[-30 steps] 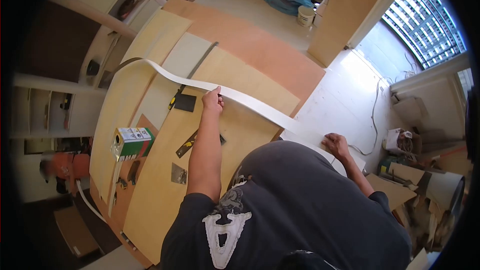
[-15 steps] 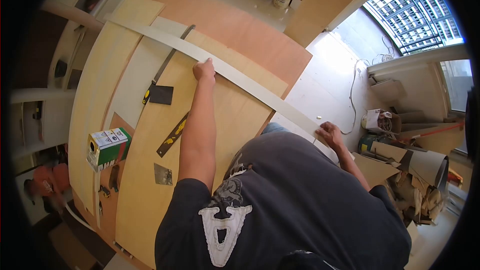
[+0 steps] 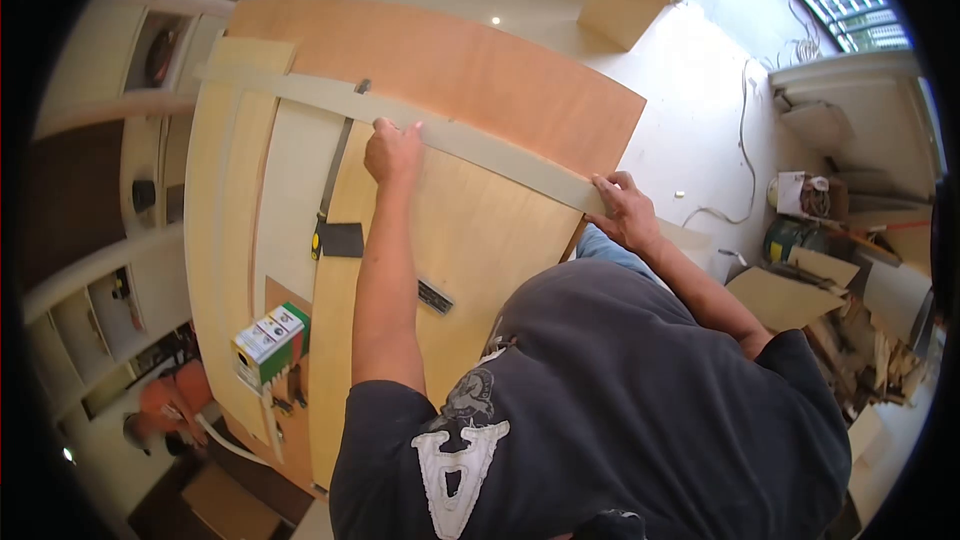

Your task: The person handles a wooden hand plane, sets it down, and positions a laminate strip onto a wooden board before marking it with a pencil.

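A long pale flat strip (image 3: 490,154) lies across a light plywood sheet (image 3: 470,230). My left hand (image 3: 395,150) grips its near edge around the middle, fingers curled and the thumb side on top. At the strip's right end, my right hand (image 3: 625,212) pinches it between thumb and fingers, close to the sheet's edge. Beneath the strip runs a long dark narrow blade (image 3: 336,172), with a black and yellow handle (image 3: 317,240) at its near end. A dark square piece (image 3: 344,240) lies beside that handle. Right of my left forearm is a small dark rectangular plate (image 3: 435,296).
A green and white tin (image 3: 272,345) stands on the boards at left. A reddish plywood sheet (image 3: 450,55) lies under the lighter one. A person in orange (image 3: 175,400) is at lower left. Cardboard scraps (image 3: 880,340) and a cable (image 3: 745,150) are at right.
The strip has shifted left along the sheet, so its right end now sits near the sheet's edge instead of well beyond it. My right hand has come closer to my left. The view has shifted.
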Action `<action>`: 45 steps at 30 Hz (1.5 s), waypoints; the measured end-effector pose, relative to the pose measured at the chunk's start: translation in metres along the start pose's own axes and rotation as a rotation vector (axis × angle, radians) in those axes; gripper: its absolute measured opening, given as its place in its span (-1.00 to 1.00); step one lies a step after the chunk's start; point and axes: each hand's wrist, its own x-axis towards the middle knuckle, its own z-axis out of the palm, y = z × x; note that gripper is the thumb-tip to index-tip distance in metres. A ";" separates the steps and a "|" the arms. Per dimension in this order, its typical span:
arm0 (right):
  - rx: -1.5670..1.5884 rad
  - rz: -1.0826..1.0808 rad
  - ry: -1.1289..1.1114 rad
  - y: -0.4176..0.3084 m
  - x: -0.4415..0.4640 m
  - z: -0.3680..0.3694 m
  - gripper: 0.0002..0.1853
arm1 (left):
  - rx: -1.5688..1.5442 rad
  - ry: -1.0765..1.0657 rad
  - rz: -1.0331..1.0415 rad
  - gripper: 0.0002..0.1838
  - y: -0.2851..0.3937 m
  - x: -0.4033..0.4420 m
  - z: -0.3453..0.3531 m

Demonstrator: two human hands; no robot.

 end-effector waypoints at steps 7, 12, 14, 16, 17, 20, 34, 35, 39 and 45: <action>0.217 -0.066 0.111 0.014 0.002 0.006 -0.22 | -0.184 -0.149 0.561 -0.43 -0.065 0.069 0.008; 0.218 -0.064 0.111 0.016 0.005 0.011 -0.26 | -0.114 -0.150 0.613 -0.51 -0.057 0.084 -0.002; 0.189 -0.058 0.117 0.012 0.004 0.009 -0.29 | -0.150 -0.134 0.654 -0.50 -0.060 0.091 0.004; 0.174 -0.055 0.115 0.010 0.005 0.007 -0.31 | -0.200 -0.144 0.667 -0.47 -0.062 0.095 0.006; 0.176 -0.054 0.109 0.010 0.006 0.006 -0.31 | -0.231 -0.164 0.661 -0.46 -0.063 0.096 0.007; 0.170 -0.038 0.095 0.009 0.005 0.005 -0.31 | -0.145 -0.260 0.622 -0.41 -0.052 0.083 -0.013; 0.175 -0.050 0.123 0.008 0.004 0.008 -0.31 | 0.058 -0.311 0.696 -0.36 -0.052 0.097 -0.018; 0.172 -0.053 0.126 0.008 0.004 0.009 -0.30 | 0.054 -0.310 0.701 -0.36 -0.053 0.097 -0.017; 0.162 -0.061 0.126 0.011 0.005 0.012 -0.29 | 0.099 -0.289 0.740 -0.37 -0.053 0.097 -0.019; 0.189 -0.065 0.138 0.010 0.005 0.014 -0.30 | 0.084 -0.270 0.764 -0.44 -0.048 0.096 -0.019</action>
